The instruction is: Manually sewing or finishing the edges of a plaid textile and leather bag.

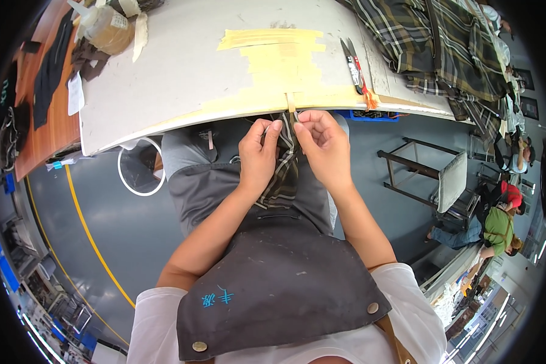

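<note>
Just below the table's near edge, my left hand (259, 151) and my right hand (325, 145) face each other, thumbs and fingertips pinched together. Between them a dark plaid fabric piece (279, 183) with pale stripes runs down into my lap. My left fingertips close on its left side, my right fingertips on its right side along a narrow brown strip. Directly above the hands, a short tan tape tab (290, 101) hangs over the table edge. The finer detail between the fingertips is too small to make out.
Yellow tape (279, 67) covers part of the pale table (176, 67). Scissors (353, 65) lie to the right, near piled plaid garments (449, 48). A glue bottle (107, 29) is at the far left. Below are a white-rimmed bin (121, 173) and a stool (452, 182). People work at right.
</note>
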### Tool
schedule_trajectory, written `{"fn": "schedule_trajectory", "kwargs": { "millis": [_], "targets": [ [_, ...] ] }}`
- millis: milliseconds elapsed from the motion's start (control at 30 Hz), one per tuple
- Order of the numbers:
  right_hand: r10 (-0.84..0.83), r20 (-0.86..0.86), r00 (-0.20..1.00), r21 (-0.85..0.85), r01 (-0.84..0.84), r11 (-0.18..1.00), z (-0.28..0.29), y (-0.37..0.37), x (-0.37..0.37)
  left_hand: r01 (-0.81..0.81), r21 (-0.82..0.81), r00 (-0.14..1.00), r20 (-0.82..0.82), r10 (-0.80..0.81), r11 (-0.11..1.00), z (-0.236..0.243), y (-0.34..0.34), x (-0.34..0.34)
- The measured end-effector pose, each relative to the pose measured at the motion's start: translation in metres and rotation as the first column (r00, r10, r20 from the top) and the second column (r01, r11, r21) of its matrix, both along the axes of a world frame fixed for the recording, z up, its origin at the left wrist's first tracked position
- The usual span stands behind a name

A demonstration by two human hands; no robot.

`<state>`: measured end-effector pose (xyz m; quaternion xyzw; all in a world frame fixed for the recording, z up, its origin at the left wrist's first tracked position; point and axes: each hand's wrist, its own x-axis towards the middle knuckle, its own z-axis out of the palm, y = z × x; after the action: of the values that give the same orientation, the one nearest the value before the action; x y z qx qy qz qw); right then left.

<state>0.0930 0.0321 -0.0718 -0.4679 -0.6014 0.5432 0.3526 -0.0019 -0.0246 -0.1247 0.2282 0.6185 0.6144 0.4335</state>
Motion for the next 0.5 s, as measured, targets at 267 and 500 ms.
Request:
{"fn": "schedule_trajectory", "kwargs": {
  "millis": [267, 500],
  "targets": [
    [0.016, 0.153, 0.988, -0.096, -0.001, 0.995, 0.001, 0.012, -0.006, 0.006, -0.005, 0.999, 0.044, -0.005, 1.000, 0.004, 0.000, 0.002],
    [-0.002, -0.040, 0.999, -0.263, -0.008, 0.965, 0.008, 0.005, -0.002, 0.001, -0.017, 1.000, 0.000, -0.001, 1.000, 0.005, 0.000, 0.000]
  ]
}}
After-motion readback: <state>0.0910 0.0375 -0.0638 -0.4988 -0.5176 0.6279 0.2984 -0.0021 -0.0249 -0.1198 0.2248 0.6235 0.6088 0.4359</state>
